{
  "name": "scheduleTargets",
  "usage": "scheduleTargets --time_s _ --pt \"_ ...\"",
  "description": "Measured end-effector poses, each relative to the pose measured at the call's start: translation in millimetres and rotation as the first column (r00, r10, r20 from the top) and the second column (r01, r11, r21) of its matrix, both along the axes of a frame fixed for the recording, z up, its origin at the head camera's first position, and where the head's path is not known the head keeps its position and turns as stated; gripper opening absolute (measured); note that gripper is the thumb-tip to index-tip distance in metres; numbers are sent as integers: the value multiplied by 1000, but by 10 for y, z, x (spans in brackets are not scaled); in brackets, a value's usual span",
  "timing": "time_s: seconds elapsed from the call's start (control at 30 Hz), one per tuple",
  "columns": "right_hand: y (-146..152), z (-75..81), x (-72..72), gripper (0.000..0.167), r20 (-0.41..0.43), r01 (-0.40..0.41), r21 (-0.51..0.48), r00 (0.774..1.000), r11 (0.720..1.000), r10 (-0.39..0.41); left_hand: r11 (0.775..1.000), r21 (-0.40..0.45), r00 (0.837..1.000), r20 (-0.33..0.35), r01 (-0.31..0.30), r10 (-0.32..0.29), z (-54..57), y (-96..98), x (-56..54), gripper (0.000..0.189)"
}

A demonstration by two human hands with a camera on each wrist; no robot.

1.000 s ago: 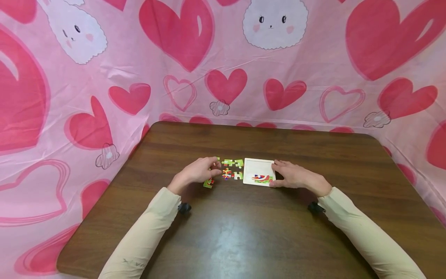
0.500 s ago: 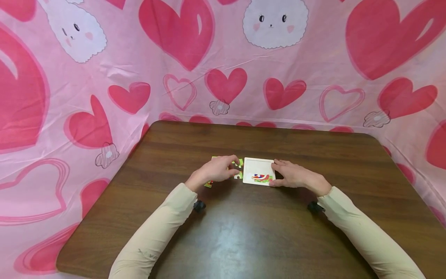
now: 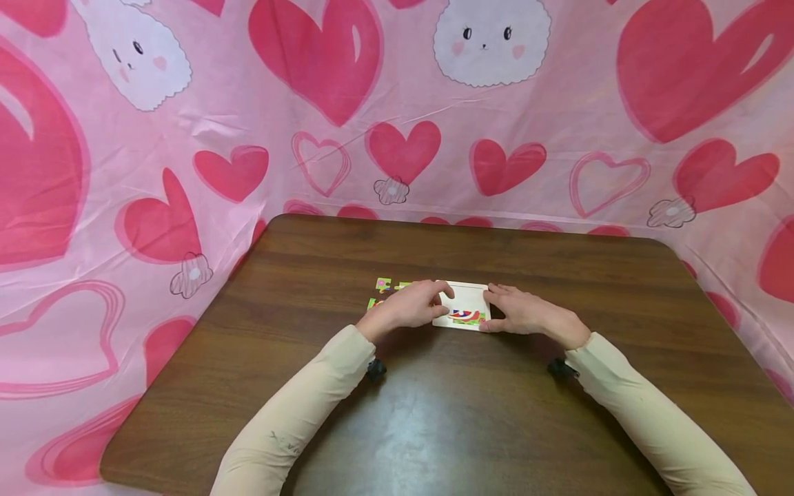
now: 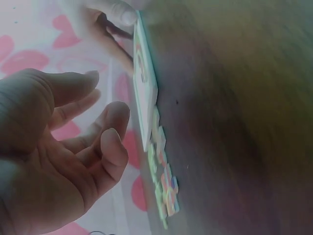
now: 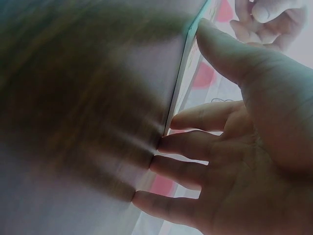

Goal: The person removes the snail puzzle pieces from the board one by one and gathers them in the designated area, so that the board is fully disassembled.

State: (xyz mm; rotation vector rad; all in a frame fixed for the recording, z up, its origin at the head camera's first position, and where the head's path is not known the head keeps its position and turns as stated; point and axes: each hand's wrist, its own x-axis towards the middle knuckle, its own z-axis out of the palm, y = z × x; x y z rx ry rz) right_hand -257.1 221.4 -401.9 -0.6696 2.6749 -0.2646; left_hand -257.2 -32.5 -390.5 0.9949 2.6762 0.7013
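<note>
A small white puzzle tray point(image 3: 468, 293) lies flat on the table. Inside it, along the near side, are a few joined jigsaw pieces point(image 3: 465, 317) in red, blue and green. My right hand point(image 3: 527, 310) rests at the tray's right side, fingers rather straight, with thumb and index finger touching the edge. Over the tray's left part hovers my left hand point(image 3: 412, 303), its fingers loosely bent. The left wrist view shows a gap between thumb and fingers point(image 4: 115, 152), with no piece visible there. Left of the tray lie several loose jigsaw pieces point(image 3: 383, 283), partly hidden by the left hand.
The brown wooden table point(image 3: 397, 413) extends around the tray on all sides. Behind it hangs a pink cloth point(image 3: 347, 165) with hearts and white animal faces. A dark wrist camera sits under each sleeve cuff.
My left hand has moved right, from the loose pieces to over the tray's left part, uncovering pieces at the far left. My right hand and the tray have stayed in place.
</note>
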Motion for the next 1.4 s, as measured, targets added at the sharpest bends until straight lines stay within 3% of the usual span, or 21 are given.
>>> scheduleTargets --time_s 0.47,0.63,0.9,1.4 --pt "15 3 16 86 -20 -25 -20 999 999 25 999 -28 998 58 -35 37 -66 262 -96 35" --pt "11 4 15 84 -35 -32 -24 999 999 31 998 -61 999 29 -34 36 -100 320 -104 35" --pt "22 -23 0 82 -47 -43 -33 998 999 41 986 -168 994 -101 11 -28 -128 365 -81 29" --pt "19 -15 -14 83 -51 -46 -28 998 999 44 965 -264 992 -119 2 -34 -113 466 -61 23"
